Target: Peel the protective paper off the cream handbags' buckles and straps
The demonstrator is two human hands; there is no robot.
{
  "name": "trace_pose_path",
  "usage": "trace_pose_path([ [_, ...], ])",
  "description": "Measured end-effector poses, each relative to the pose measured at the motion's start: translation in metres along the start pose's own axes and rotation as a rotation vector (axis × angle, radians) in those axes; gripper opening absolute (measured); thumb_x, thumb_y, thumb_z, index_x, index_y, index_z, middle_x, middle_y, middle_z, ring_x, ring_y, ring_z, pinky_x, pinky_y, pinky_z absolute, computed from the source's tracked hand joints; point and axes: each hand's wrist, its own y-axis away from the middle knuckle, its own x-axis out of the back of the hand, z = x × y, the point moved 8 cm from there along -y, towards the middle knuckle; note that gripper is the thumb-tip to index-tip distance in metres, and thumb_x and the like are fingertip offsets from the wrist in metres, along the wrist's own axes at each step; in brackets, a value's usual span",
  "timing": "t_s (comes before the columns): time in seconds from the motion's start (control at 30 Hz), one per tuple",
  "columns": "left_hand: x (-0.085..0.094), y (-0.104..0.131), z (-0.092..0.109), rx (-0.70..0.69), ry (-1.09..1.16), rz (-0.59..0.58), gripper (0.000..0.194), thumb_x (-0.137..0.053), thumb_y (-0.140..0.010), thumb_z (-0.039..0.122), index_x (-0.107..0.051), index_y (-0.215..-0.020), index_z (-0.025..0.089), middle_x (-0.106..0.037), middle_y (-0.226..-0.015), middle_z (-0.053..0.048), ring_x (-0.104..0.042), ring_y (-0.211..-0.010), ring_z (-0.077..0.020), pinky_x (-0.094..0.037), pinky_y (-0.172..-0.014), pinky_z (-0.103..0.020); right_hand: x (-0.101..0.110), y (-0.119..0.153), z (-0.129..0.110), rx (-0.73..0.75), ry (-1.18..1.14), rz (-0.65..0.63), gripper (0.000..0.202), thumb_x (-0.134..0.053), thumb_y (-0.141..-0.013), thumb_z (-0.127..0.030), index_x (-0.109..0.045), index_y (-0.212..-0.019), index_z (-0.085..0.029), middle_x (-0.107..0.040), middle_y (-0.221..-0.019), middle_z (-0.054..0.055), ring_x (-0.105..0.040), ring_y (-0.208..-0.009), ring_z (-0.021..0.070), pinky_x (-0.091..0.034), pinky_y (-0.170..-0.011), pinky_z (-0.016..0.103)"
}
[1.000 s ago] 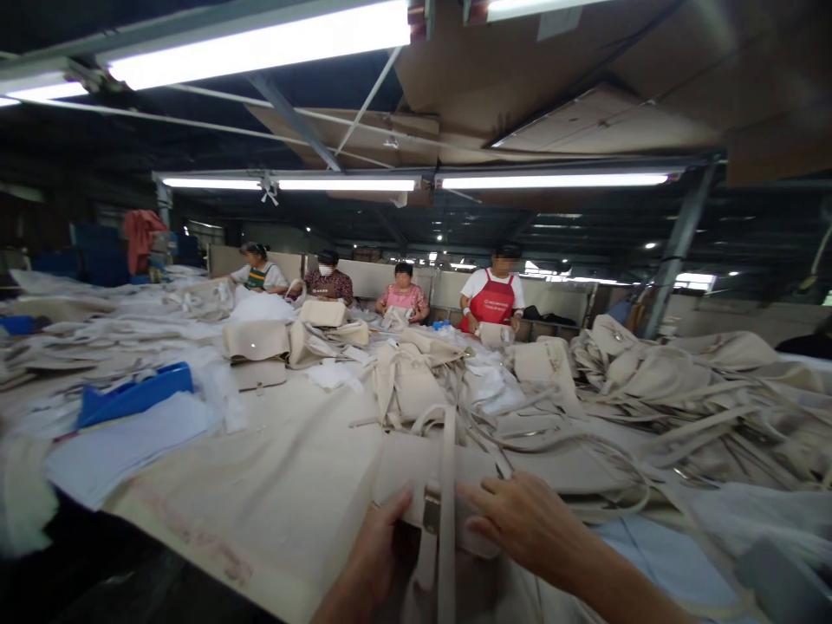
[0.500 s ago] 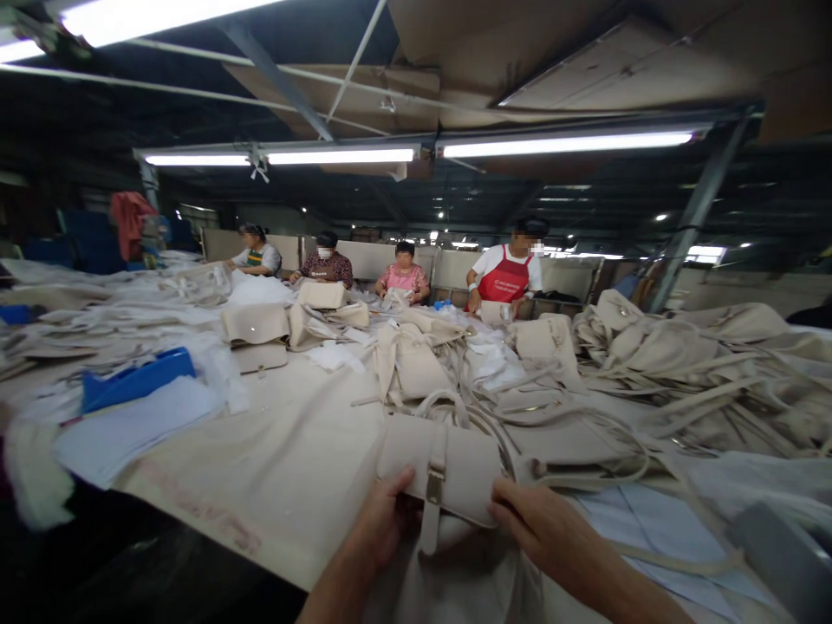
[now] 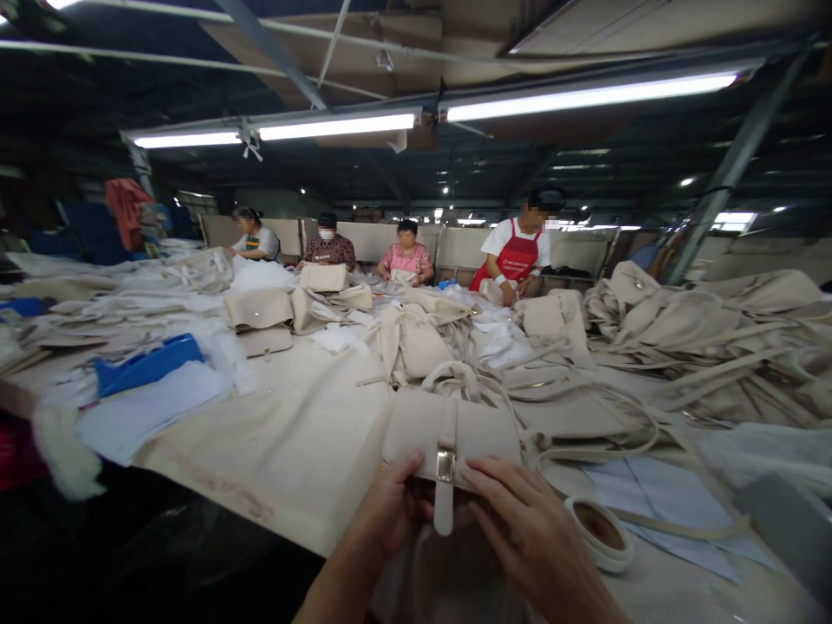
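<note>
A beige bag (image 3: 416, 425) with a front flap, a strap and a metal buckle (image 3: 445, 464) lies at the near edge of the table. My left hand (image 3: 393, 503) grips the flap's lower left edge, thumb on top and fingers underneath. On the right of the buckle, my right hand (image 3: 513, 511) rests on the flap's lower edge with its fingers stretched out. The strap's rounded tip hangs below the buckle between both hands. The bag's lower part is in shadow.
Beige bags and straps (image 3: 715, 347) pile up at the right. A tape roll (image 3: 601, 533) lies beside my right forearm, near pale blue sheets (image 3: 650, 494). A blue tray (image 3: 149, 364) is at the left. Several people work across the table, one in a red apron (image 3: 516, 251).
My right hand has moved left from the flap's right corner to beside the buckle, and its fingers have spread. The tape roll has come into view. The red-aproned person bends lower.
</note>
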Motion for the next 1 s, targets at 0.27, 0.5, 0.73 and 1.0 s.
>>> trace_pose_path([
  [0.27,-0.009,0.013,0.001,-0.013,-0.112,-0.033,0.049,-0.072,-0.072,0.053,-0.065,-0.093,0.009,-0.066,-0.071,-0.008,-0.058,-0.053,-0.0143,-0.041,-0.039,-0.02,-0.003,0.003,-0.017,0.366,0.16,0.169,0.026,-0.048,-0.092,-0.01,-0.063,-0.11,-0.019,-0.075,-0.096,0.006,-0.069,-0.091,0.0181,-0.054,-0.081,0.031],
  [0.5,-0.036,0.033,0.011,-0.08,-0.38,-0.179,0.026,-0.075,-0.063,0.032,-0.069,-0.072,0.008,-0.06,-0.061,-0.003,-0.051,-0.051,-0.0097,-0.034,-0.037,-0.016,0.008,-0.007,-0.017,0.28,0.048,0.169,0.017,-0.05,-0.093,-0.014,-0.064,-0.101,-0.019,-0.074,-0.088,0.006,-0.069,-0.083,0.0169,-0.057,-0.075,0.027],
  [0.73,-0.046,0.036,0.003,-0.059,-0.365,-0.23,0.034,-0.069,-0.064,0.044,-0.063,-0.064,0.01,-0.062,-0.057,-0.006,-0.054,-0.043,-0.0109,-0.036,-0.037,-0.018,0.01,-0.004,-0.024,0.445,0.247,0.133,0.025,-0.046,-0.095,-0.015,-0.066,-0.109,-0.014,-0.074,-0.098,0.011,-0.07,-0.087,0.0182,-0.058,-0.074,0.028],
  [1.0,-0.047,0.036,-0.003,-0.018,-0.355,-0.241,0.034,-0.068,-0.063,0.044,-0.062,-0.06,0.011,-0.062,-0.055,-0.006,-0.054,-0.042,-0.0109,-0.034,-0.036,-0.017,0.008,-0.008,-0.038,0.535,0.341,0.107,0.029,-0.037,-0.098,-0.013,-0.066,-0.097,-0.012,-0.073,-0.088,0.009,-0.065,-0.073,0.0168,-0.049,-0.065,0.029],
])
